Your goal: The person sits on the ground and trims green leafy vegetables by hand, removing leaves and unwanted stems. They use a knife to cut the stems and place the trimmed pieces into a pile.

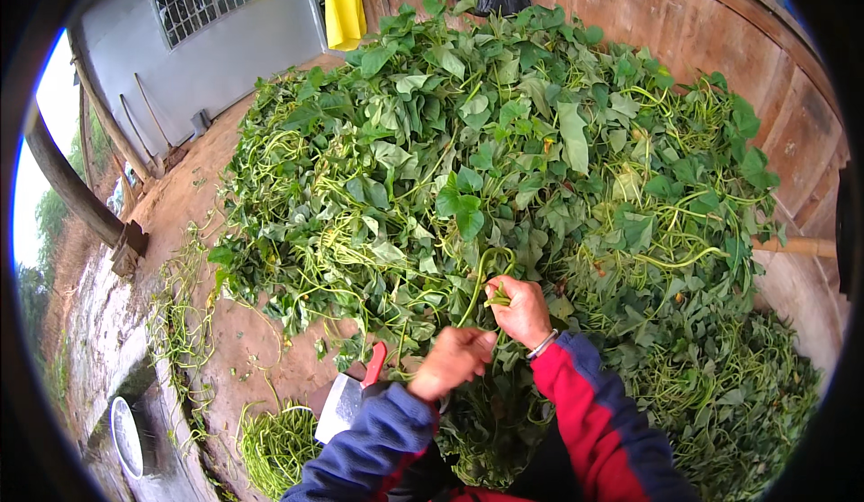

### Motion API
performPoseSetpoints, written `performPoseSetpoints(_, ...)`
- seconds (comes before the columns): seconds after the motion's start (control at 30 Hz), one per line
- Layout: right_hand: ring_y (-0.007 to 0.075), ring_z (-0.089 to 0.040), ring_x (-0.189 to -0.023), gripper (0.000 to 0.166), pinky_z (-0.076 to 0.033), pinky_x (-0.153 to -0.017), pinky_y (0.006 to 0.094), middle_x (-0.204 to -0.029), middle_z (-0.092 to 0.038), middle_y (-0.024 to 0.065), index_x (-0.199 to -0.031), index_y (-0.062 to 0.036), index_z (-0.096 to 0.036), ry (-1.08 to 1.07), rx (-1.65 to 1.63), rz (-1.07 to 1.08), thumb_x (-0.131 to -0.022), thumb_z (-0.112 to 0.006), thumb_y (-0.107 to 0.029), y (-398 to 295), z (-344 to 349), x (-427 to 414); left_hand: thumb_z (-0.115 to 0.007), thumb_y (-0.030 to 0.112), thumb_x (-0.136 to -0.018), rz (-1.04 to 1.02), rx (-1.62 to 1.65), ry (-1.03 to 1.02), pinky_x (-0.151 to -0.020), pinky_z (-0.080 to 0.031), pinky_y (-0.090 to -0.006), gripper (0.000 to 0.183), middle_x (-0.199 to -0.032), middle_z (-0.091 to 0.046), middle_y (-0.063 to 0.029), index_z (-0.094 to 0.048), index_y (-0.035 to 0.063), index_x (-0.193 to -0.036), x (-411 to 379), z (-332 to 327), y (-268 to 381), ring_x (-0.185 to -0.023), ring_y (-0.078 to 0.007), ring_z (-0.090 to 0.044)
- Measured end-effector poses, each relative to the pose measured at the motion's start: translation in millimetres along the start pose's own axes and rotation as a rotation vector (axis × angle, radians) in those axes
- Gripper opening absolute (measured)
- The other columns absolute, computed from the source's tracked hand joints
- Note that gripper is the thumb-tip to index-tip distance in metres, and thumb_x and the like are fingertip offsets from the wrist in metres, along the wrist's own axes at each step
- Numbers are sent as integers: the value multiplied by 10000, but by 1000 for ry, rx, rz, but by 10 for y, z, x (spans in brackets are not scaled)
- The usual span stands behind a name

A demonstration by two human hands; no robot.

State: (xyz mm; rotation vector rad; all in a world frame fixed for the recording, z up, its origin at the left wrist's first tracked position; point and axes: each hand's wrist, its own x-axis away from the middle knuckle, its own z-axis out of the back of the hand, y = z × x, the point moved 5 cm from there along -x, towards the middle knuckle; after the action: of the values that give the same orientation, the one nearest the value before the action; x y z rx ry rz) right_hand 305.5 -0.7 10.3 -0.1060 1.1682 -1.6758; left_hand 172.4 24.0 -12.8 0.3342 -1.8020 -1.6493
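Observation:
My right hand [523, 307], with a metal bangle at the wrist, grips several short green stems [498, 297] whose ends poke out from the fist. Close below and to its left is my left hand [453, 361], blurred and with curled fingers; whether it pinches a stem is unclear. Both are over the near edge of a large heap of leafy green vines [432, 157], which look like sweet potato vines. A curved vine stalk [480, 276] rises beside the right hand. Left of my left forearm lies a cleaver [339, 404] with a red handle [374, 364].
Bare stems [277, 451] form a small pile at lower left, and more straggle along the floor edge [182, 340]. A white-rimmed basin [127, 438] sits beyond that edge. Wooden posts [74, 178] stand at left; a plank wall [709, 43] backs the heap.

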Motion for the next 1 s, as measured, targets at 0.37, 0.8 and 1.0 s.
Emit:
performPoseSetpoints(0.37, 296, -534, -491, 72, -377, -434, 345, -568, -516, 146, -755, -35, -562, -122, 61, 35, -758, -575, -107, 311, -232, -75, -523, 217, -856, -327, 624, 341, -572, -431, -228, 291, -789, -589, -42, -536, -5, -1044, -902, 162, -555, -630, -94, -508)
performPoseSetpoints(0.8, 275, -557, -655, 252, -441, -554, 379, -736, -536, 85, -778, -55, -468, -246, 317, 131, -575, -617, -53, 351, -523, -154, -566, 28, -802, -497, 450, 449, -673, -439, -237, 60, -793, -610, -31, -592, -4, -846, -1165, 314, -488, -713, -83, -514)
performPoseSetpoints(1.0, 255, -558, -616, 203, -432, -535, 372, -678, -528, 71, -745, -65, -485, -351, 369, 193, -590, -613, -94, 354, -564, -140, -576, 21, -764, -331, -37, 412, -581, -432, -280, 38, -666, -587, -106, -553, -8, -754, -1230, 434, -492, -602, -138, -519)
